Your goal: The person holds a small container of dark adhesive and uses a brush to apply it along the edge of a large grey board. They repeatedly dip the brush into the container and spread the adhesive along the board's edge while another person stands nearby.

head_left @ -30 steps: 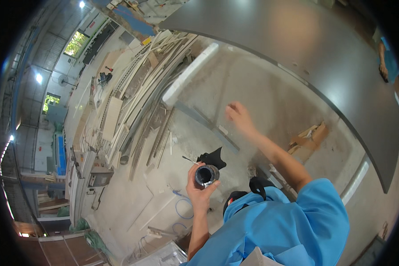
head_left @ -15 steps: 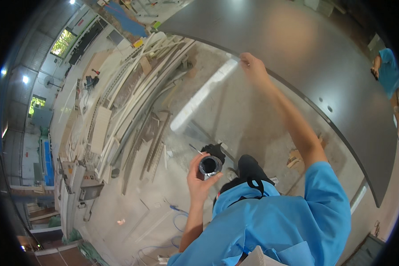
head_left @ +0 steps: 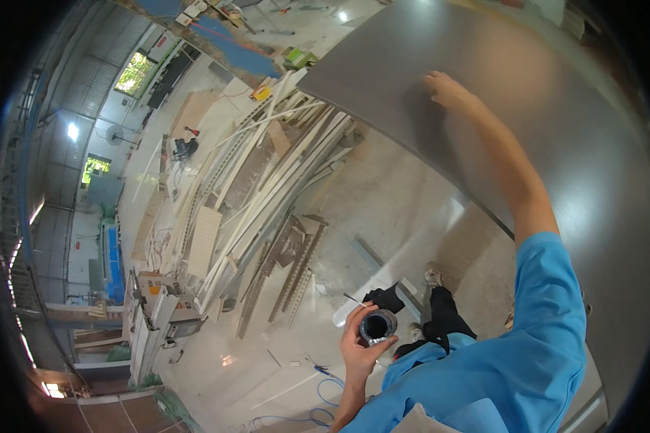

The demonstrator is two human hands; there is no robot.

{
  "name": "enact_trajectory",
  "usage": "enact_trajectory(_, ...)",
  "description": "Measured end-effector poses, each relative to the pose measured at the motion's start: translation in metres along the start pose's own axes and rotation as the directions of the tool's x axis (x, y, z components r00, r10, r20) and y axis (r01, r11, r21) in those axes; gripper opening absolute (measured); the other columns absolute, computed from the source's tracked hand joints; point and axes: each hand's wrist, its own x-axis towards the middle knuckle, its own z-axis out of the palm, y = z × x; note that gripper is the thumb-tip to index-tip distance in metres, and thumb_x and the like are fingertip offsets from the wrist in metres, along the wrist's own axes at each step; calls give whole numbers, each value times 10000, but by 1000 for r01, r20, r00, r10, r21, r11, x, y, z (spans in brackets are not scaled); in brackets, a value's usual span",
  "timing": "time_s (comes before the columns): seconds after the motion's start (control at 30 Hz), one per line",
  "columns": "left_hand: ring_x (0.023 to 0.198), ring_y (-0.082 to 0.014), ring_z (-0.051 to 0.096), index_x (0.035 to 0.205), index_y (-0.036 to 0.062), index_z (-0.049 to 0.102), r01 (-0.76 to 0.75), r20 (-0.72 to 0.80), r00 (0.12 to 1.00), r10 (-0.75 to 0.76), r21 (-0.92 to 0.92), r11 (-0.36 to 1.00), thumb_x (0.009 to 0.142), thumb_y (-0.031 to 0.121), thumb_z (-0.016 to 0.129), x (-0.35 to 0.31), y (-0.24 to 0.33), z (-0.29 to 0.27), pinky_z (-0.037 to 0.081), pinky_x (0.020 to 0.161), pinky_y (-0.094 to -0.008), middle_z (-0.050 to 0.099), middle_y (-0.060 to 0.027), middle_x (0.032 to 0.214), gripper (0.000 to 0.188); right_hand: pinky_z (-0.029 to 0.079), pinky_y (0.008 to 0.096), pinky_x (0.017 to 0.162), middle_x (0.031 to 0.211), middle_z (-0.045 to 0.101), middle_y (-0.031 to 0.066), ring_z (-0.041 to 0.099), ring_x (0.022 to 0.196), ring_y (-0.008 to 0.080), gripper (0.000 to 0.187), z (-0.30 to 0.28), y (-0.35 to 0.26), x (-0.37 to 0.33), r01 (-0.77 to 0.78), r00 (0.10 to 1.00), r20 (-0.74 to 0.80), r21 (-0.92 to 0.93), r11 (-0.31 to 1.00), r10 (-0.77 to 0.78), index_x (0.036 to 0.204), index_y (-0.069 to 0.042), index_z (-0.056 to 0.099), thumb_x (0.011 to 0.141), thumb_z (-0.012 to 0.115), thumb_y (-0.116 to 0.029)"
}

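"Holding the can (head_left: 378,327) in our left hand (head_left: 360,346), are we?"

"We are. It's low in front of us, our fingers wrapped round its side and thumb across the front, its mouth facing up at us. A thin stick (head_left: 353,299) juts out beside the fingers."

"And our right hand (head_left: 446,90)?"

"It's out over the panel (head_left: 542,79), fingers loosely bent. We can't tell if they pinch anything, or if they touch the surface."

"What could go wrong?"

"2 things, we'd say. With our right arm stretched so far, our body could twist and tip the can; any liquid inside, which we can't make out, could spill. And only 1 hand supports it, so a loosened thumb could let it slip."

"Underfoot?"

"A grey bar (head_left: 409,299) lies near our shoes (head_left: 432,276), and a blue hose (head_left: 323,371) loops on the floor. A careless step could trip us."
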Motion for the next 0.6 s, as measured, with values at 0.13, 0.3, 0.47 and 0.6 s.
enact_trajectory(0.13, 1363, -252, 589, 1356, 22, 681, -35, 4, 999, 34, 34, 999, 613, -20, 988, 21, 22, 19, 477, 1148, -384, 571, -136, 1490, 805, 498, 502, 1085, 1186, 674, 174, 584, 1294, 380, 346, -12, 27, 20, 14, 980, 198, 13, 1000, -17, 1163, -51, 687, 837, 798, -85)
enact_trajectory(0.3, 1367, -267, 587, 1366, 7, 677, 1, 39, 999, 0, -32, 999, 636, 27, 998, 39, 26, 39, 496, 1146, -392, 558, -139, 1490, 798, 545, 517, 947, 1085, 703, 193, 649, 1156, 411, 235, -16, 44, 14, -59, 948, 317, 55, 997, 39, 1036, -29, 675, 848, 781, -123)
enact_trajectory(0.47, 1358, -265, 590, 1353, 10, 676, -1, 47, 999, 0, 16, 1000, 620, 78, 1002, 40, 39, 49, 453, 1167, -405, 587, -138, 1467, 805, 562, 530, 917, 1082, 752, 215, 698, 1103, 435, 215, -17, 27, -11, -135, 973, 192, 9, 991, 131, 1079, -26, 677, 874, 718, -73)
enact_trajectory(0.6, 1366, -251, 580, 1388, 14, 647, -88, 101, 991, 91, -29, 996, 669, -26, 984, 29, 37, 43, 487, 1156, -390, 566, -127, 1479, 795, 555, 515, 1035, 1266, 733, 232, 678, 1240, 425, 430, -43, -31, -53, -217, 954, -133, 309, 926, 268, 1354, -29, 659, 924, 675, -24)
